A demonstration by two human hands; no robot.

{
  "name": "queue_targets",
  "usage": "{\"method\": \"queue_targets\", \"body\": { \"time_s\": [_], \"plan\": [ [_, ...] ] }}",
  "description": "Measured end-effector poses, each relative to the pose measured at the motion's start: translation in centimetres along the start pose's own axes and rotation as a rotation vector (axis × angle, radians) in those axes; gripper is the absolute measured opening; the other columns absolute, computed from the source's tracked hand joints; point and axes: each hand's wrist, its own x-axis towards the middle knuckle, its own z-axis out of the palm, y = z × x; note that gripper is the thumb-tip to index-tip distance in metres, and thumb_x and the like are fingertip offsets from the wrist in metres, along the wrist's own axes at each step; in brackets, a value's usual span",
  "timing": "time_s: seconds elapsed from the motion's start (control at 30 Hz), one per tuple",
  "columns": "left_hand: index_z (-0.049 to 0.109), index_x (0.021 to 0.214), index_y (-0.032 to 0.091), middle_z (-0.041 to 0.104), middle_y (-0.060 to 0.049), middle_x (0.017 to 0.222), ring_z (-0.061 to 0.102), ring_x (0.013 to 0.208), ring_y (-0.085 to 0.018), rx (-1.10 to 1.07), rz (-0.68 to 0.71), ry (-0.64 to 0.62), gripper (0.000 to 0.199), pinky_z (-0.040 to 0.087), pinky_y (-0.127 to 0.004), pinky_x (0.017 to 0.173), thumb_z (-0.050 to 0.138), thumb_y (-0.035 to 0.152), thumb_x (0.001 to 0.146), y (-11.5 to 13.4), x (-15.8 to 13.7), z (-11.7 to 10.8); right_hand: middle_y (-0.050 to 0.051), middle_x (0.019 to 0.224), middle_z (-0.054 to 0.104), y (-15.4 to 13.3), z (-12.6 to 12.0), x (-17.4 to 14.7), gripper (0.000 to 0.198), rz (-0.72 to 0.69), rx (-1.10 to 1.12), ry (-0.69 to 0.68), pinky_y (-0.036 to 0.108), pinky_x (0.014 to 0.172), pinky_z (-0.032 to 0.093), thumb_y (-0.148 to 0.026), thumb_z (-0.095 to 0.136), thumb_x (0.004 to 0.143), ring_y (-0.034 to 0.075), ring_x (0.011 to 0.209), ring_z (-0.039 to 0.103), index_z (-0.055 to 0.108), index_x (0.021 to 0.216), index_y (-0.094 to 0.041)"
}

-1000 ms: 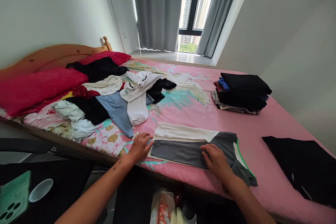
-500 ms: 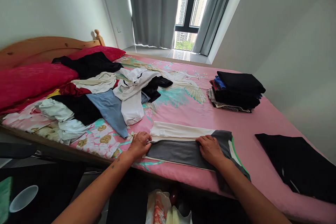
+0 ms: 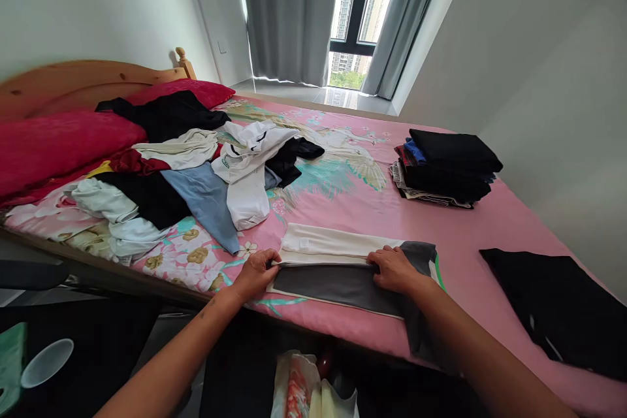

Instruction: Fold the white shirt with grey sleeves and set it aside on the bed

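A grey and cream garment (image 3: 337,284) lies folded lengthwise near the front edge of the bed, its pale strip with a small label on the far side. Green trim shows at its right end, and a grey part hangs down toward the bed's edge below my right forearm. At the left end of the fold, my left hand (image 3: 258,272) pinches the cloth between thumb and fingers. My right hand (image 3: 393,268) grips the same fold line farther right, its fingers curled on the fabric. The cloth under the right palm is hidden.
Loose clothes, including a white shirt (image 3: 247,199) and blue cloth (image 3: 206,202), lie heaped at left by red pillows (image 3: 63,150). A folded stack (image 3: 448,160) stands at back right. A folded black garment (image 3: 563,307) lies at right. A plastic bowl (image 3: 48,364) sits lower left.
My left hand's thumb and fingers have drawn together on the fold. Less green trim shows by my right forearm. The view has shifted slightly; the stack and heap stay put.
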Motion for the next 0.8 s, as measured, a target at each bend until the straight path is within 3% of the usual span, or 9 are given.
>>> {"method": "queue_targets", "body": {
  "time_s": [0.1, 0.23, 0.37, 0.57, 0.67, 0.8],
  "plan": [
    [0.059, 0.078, 0.019, 0.06, 0.001, 0.072, 0.055, 0.069, -0.014, -0.041, -0.044, -0.007, 0.012, 0.039, -0.023, 0.065, 0.049, 0.023, 0.075, -0.2, 0.1, 0.2, 0.006, 0.085, 0.063, 0.0, -0.3, 0.0, 0.018, -0.023, -0.019, -0.039, 0.033, 0.078, 0.025, -0.026, 0.059, 0.065, 0.023, 0.092, 0.051, 0.062, 0.081, -0.019],
    [0.06, 0.078, 0.018, 0.059, 0.001, 0.069, 0.054, 0.066, -0.013, -0.074, -0.089, -0.026, 0.013, 0.039, -0.022, 0.061, 0.05, 0.026, 0.076, -0.1, 0.3, 0.2, 0.006, 0.076, 0.062, 0.0, -0.7, 0.0, 0.021, -0.026, -0.044, -0.067, 0.032, 0.078, 0.027, -0.026, 0.057, 0.066, 0.021, 0.083, 0.054, 0.063, 0.085, -0.019],
    [0.06, 0.076, 0.018, 0.059, 0.002, 0.068, 0.054, 0.064, -0.013, -0.078, -0.115, -0.022, 0.013, 0.038, -0.022, 0.06, 0.05, 0.026, 0.075, 0.3, 0.8, -0.1, 0.007, 0.069, 0.061, 0.0, -1.1, 0.0, 0.012, -0.009, -0.074, -0.071, 0.033, 0.077, 0.028, -0.026, 0.055, 0.066, 0.022, 0.079, 0.055, 0.062, 0.07, -0.017],
    [0.059, 0.078, 0.019, 0.06, 0.002, 0.068, 0.056, 0.065, -0.012, -0.022, -0.127, 0.027, 0.01, 0.039, -0.022, 0.061, 0.05, 0.022, 0.076, 0.3, 1.7, 0.3, 0.009, 0.073, 0.063, -0.1, -0.6, 0.5, 0.016, 0.064, -0.099, -0.01, 0.035, 0.077, 0.031, -0.026, 0.052, 0.071, 0.024, 0.078, 0.058, 0.063, 0.075, -0.015],
    [0.06, 0.078, 0.019, 0.061, 0.001, 0.07, 0.057, 0.067, -0.014, 0.041, -0.131, 0.075, 0.009, 0.042, -0.024, 0.064, 0.052, 0.02, 0.075, -0.1, 2.0, 1.0, 0.01, 0.088, 0.064, -0.2, -0.1, 0.3, 0.023, 0.093, -0.089, 0.04, 0.036, 0.08, 0.033, -0.022, 0.05, 0.074, 0.024, 0.088, 0.058, 0.063, 0.092, -0.016],
    [0.059, 0.101, 0.017, 0.062, -0.009, 0.1, 0.056, 0.094, -0.021, 0.126, -0.101, 0.217, 0.024, 0.043, -0.035, 0.088, 0.052, 0.019, 0.078, 0.4, 1.4, 1.5, 0.01, 0.123, 0.052, -1.1, 0.9, -0.9, 0.046, 0.146, -0.018, 0.268, 0.036, 0.087, 0.036, -0.019, 0.047, 0.081, 0.023, 0.109, 0.051, 0.046, 0.126, -0.019]
  ]
}}
